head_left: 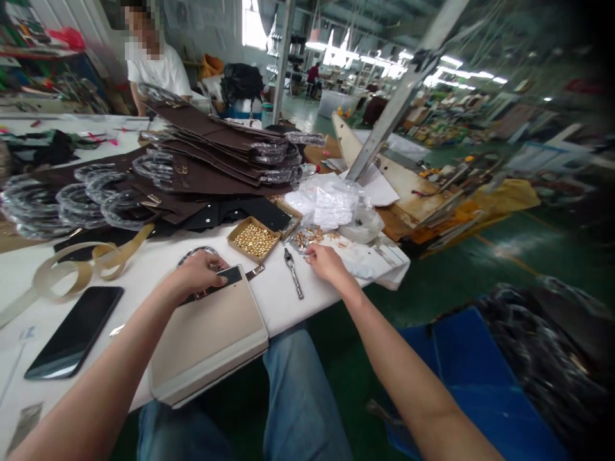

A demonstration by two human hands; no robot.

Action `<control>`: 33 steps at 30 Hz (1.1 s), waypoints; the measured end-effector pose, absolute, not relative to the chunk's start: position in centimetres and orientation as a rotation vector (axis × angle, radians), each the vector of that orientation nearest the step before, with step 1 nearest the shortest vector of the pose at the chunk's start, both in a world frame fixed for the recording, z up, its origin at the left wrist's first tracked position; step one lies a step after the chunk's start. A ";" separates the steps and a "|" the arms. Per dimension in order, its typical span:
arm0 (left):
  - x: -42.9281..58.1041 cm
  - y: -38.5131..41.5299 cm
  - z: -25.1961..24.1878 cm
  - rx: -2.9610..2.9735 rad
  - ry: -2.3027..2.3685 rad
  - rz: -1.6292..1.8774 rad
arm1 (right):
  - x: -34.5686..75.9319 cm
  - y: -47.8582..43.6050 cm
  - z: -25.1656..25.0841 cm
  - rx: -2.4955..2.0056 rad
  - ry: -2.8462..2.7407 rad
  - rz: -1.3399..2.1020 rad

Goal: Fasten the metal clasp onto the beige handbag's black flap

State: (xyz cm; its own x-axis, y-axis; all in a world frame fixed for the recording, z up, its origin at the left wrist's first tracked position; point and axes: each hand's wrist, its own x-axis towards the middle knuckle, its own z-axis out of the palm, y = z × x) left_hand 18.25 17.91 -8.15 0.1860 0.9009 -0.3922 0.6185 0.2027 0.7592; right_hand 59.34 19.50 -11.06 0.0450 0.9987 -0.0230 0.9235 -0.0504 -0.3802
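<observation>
Left hand [204, 272] grips the top edge of the beige bag [211, 333], thumb on its dark strip [234, 276]; bag lies under that hand and toward the lap. Right hand [325, 261] has fingertips pinched by the loose metal pieces [303, 235], can't tell if it's got one. Metal tool [292, 274] just left of it, box of gold studs [254, 239] between both hands, slightly beyond

One beige panel [216, 339] overhangs the front edge of the surface [276, 310]; in from that edge lie one dark phone [74, 333], one metal tool [293, 275] and gold studs [254, 241], too many to count.
</observation>
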 end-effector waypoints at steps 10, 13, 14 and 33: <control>17.4 17.6 -8.1 1.459 1.547 0.435 | 51.8 13.8 -5.2 -1.150 -1.996 0.819; 18.2 17.4 -7.0 1.504 1.682 0.272 | 46.9 13.6 -4.6 -0.923 -2.157 0.827; 18.5 17.3 -6.7 1.519 1.736 0.238 | 45.7 14.0 -4.8 -0.857 -2.220 0.804; 19.1 17.0 -7.7 1.730 1.885 0.177 | 41.3 16.8 -9.2 -0.660 -2.621 0.468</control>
State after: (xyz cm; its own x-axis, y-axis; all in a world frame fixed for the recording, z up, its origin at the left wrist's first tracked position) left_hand 19.13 17.00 -7.67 -0.0017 0.9490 -0.3153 0.8734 0.1550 0.4617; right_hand 41.31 16.81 -9.18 -0.8105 0.5079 0.2917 0.3755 0.8328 -0.4067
